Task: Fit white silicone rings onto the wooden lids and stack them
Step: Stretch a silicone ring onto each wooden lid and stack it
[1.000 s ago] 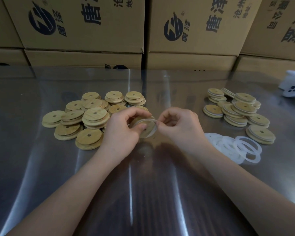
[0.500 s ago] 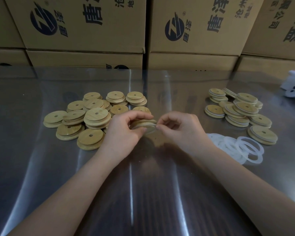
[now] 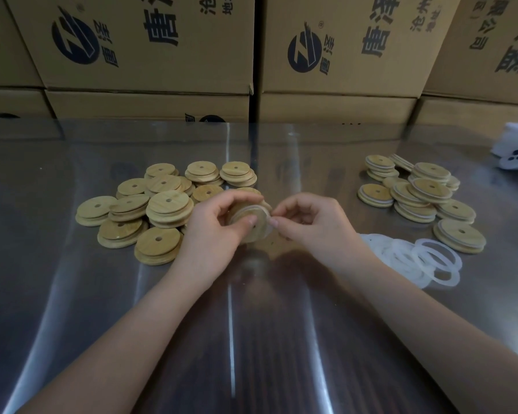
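Note:
My left hand (image 3: 214,231) grips a round wooden lid (image 3: 253,224) just above the table, thumb across its face near the centre hole. A white silicone ring (image 3: 259,211) runs round the lid's upper edge. My right hand (image 3: 310,227) pinches that ring at the lid's right side. Left of my hands lies a pile of bare wooden lids (image 3: 159,210). At the right stand low stacks of lids with white rings fitted (image 3: 422,192). Loose white rings (image 3: 416,259) lie in a heap near my right wrist.
The table (image 3: 251,339) has a glossy, reflective cover. Stacked cardboard boxes (image 3: 150,55) wall off the far edge. A white object with dark dots (image 3: 516,150) sits at the far right edge.
The lid has been turned in my hands, going from tilted to edge-on and now facing me again. The ring has moved further onto its rim. My hands stay in the same spot.

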`<state>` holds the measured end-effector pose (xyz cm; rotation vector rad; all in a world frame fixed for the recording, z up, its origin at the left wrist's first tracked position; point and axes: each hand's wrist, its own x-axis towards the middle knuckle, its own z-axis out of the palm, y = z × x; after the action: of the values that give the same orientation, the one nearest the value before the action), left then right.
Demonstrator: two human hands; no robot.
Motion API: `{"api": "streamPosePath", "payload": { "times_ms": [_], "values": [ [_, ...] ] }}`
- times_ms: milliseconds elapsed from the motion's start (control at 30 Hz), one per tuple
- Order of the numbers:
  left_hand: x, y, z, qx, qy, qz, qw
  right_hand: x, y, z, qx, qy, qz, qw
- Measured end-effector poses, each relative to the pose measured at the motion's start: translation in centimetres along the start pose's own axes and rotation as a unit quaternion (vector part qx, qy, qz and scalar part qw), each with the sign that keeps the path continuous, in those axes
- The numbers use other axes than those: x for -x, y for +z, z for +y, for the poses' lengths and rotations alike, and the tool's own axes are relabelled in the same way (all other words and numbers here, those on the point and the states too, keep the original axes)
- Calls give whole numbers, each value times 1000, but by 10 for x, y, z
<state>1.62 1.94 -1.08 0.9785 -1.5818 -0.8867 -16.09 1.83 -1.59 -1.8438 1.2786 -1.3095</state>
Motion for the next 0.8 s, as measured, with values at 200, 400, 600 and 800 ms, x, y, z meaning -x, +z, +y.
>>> {"api": "streamPosePath", "payload": {
  "times_ms": [200,400,600,800],
  "values": [
    [0,2,-3,29,-31,-7,999,3,5,-1,92,-53,47,993],
    [2,6,-1,36,-31,3,999,4,6,-5,98,-51,82,991],
    [-1,6,3,24,-26,17,999,-1,-1,-5,47,-6,54,997],
    [-4,1,5,14,-26,15,999,-5,-5,-2,15,12,24,1000]
  ]
}}
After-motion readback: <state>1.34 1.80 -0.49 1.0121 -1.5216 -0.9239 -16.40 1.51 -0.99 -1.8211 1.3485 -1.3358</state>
